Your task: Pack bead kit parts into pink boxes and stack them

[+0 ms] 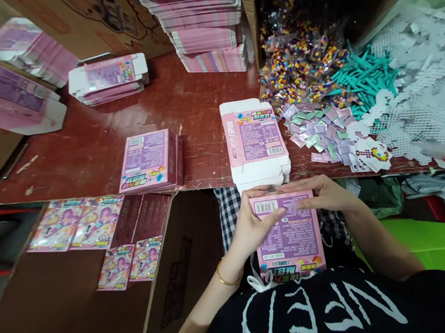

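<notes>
Against my lap I hold a pink and purple box (289,241), its printed side with a barcode facing up. My left hand (253,221) is closed on its left edge, thumb lying across the top. My right hand (324,194) grips the upper right corner, with the thumb over the printed face. Both sets of fingers curl behind the far end, where they are partly hidden. Just beyond my hands, flattened pink cartons (254,135) lie at the table edge, white flaps hanging over it. Left of them sit closed pink boxes (146,160), stacked.
On the red table (194,102) stand tall stacks of flat cartons (201,21). At right lie bagged colourful beads (298,61), teal sticks (365,75), small sachets (322,134) and white mesh pieces (404,100). A large cardboard box (62,332) at lower left holds several finished-looking boxes (97,223).
</notes>
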The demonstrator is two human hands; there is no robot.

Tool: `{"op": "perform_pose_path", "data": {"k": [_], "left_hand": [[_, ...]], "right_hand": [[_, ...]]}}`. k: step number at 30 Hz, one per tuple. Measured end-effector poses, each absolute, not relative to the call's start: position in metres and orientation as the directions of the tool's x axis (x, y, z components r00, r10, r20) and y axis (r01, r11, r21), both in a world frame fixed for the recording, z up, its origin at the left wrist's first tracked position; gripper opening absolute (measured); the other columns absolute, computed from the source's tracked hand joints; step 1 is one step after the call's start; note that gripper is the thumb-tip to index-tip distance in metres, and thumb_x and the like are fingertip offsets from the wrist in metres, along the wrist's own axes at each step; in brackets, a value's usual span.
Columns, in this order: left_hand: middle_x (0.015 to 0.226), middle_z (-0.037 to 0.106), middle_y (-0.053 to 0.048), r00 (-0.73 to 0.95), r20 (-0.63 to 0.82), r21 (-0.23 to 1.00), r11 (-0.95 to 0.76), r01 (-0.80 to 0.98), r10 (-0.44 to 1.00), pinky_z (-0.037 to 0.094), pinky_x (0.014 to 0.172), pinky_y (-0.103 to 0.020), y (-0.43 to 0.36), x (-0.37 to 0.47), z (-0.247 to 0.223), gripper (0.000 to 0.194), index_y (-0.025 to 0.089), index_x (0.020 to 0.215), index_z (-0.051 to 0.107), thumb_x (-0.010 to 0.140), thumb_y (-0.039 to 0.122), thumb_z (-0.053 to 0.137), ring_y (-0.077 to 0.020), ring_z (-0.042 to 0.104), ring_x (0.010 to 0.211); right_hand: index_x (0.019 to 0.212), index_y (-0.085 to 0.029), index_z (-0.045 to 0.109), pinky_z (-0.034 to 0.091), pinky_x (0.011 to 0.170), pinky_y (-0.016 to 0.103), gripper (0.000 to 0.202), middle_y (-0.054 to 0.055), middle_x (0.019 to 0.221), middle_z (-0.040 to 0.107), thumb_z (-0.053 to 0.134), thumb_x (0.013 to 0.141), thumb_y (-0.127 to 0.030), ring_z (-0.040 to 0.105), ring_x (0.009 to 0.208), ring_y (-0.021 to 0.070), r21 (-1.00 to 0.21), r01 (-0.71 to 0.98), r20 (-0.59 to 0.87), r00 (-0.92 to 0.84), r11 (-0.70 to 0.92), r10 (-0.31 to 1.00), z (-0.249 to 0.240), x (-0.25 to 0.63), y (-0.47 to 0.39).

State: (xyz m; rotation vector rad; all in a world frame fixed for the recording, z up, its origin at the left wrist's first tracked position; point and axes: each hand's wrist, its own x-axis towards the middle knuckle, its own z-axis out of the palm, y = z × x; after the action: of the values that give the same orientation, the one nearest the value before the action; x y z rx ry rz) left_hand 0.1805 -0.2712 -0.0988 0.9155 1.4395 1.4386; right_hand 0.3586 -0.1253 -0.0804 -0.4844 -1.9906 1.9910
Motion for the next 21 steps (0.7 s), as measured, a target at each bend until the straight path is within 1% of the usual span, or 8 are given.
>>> {"op": "perform_pose_path", "data": {"k": [3,6,8,10,14,16,18,21], "left_hand": [[0.118,0.060,-0.007,-0.347,-0.171,0.983,0.135,-0.126,0.922,0.058,0.087,-0.038,-0.288,0.167,-0.091,0.082,0.025,0.128,0.035,0.066,0.030,0.088,-0.0212,0.066,0.102],[0.117,0.060,-0.005,-0.601,-0.132,0.990,0.139,-0.034,0.788,0.059,0.085,-0.034,-0.296,0.101,-0.069,0.083,0.027,0.135,0.037,0.069,0.032,0.087,-0.0190,0.065,0.100],[0.124,0.062,-0.004,-0.790,0.005,0.994,0.084,0.071,0.613,0.055,0.098,-0.037,-0.291,0.025,-0.053,0.080,0.026,0.139,0.043,0.072,0.033,0.086,-0.0194,0.062,0.109],[0.111,0.069,-0.001,-0.844,0.087,0.989,0.059,0.138,0.529,0.044,0.111,-0.048,-0.277,-0.062,-0.043,0.061,0.018,0.129,0.057,0.076,0.034,0.083,-0.0155,0.064,0.099],[0.081,0.071,0.006,-0.832,-0.087,0.973,0.224,0.046,0.547,0.033,0.112,-0.062,-0.236,-0.185,-0.046,0.030,0.010,0.122,0.063,0.094,0.022,0.064,-0.0052,0.061,0.075],[0.078,0.071,0.003,-0.821,-0.129,0.958,0.283,0.041,0.555,0.035,0.109,-0.067,-0.221,-0.206,-0.052,0.027,0.009,0.117,0.065,0.093,0.022,0.065,-0.0098,0.064,0.078],[0.085,0.071,-0.002,-0.840,-0.101,0.945,0.315,0.087,0.534,0.031,0.110,-0.071,-0.215,-0.207,-0.057,0.033,0.009,0.107,0.067,0.081,0.025,0.079,-0.0230,0.067,0.097],[0.119,0.064,-0.013,-0.865,0.197,0.880,0.306,0.363,0.461,0.007,0.116,-0.074,-0.214,-0.179,-0.062,0.060,0.008,0.112,0.063,0.064,0.030,0.092,-0.0431,0.037,0.138]], "right_hand": [[0.136,-0.031,0.060,0.042,0.114,0.045,0.056,0.008,0.148,0.053,0.077,0.083,-0.039,0.049,0.138,0.0263,-1.000,0.000,0.009,-0.921,0.022,0.390,-0.083,0.354,-0.127],[0.151,-0.037,0.037,0.044,0.112,0.045,0.073,0.009,0.159,0.037,0.072,0.088,-0.044,0.043,0.142,0.0255,-0.997,-0.072,0.079,-0.868,0.033,0.490,-0.090,0.339,-0.113],[0.146,-0.035,0.045,0.046,0.110,0.045,0.062,0.009,0.153,0.045,0.069,0.089,-0.045,0.050,0.137,0.0251,-0.993,-0.063,0.111,-0.792,0.100,0.601,-0.094,0.322,-0.091],[0.128,-0.027,0.062,0.050,0.104,0.045,0.045,0.011,0.135,0.062,0.070,0.088,-0.047,0.061,0.122,0.0253,-0.987,0.008,0.103,-0.742,0.162,0.662,-0.097,0.298,-0.061],[0.104,-0.018,0.071,0.055,0.089,0.046,0.043,0.012,0.104,0.073,0.068,0.084,-0.055,0.069,0.092,0.0245,-0.954,0.129,0.082,-0.758,0.272,0.647,-0.099,0.243,0.000],[0.102,-0.016,0.071,0.053,0.091,0.047,0.043,0.013,0.105,0.071,0.069,0.082,-0.054,0.068,0.095,0.0258,-0.901,0.168,0.136,-0.766,0.400,0.628,-0.100,0.218,0.024],[0.103,-0.014,0.071,0.048,0.099,0.049,0.048,0.015,0.111,0.068,0.077,0.075,-0.052,0.063,0.107,0.0297,-0.796,0.242,0.176,-0.784,0.555,0.595,-0.100,0.199,0.039],[0.115,-0.015,0.066,0.040,0.105,0.055,0.078,0.017,0.124,0.060,0.093,0.051,-0.051,0.052,0.122,0.0374,-0.570,0.406,0.109,-0.825,0.714,0.555,-0.098,0.178,0.053]]}}
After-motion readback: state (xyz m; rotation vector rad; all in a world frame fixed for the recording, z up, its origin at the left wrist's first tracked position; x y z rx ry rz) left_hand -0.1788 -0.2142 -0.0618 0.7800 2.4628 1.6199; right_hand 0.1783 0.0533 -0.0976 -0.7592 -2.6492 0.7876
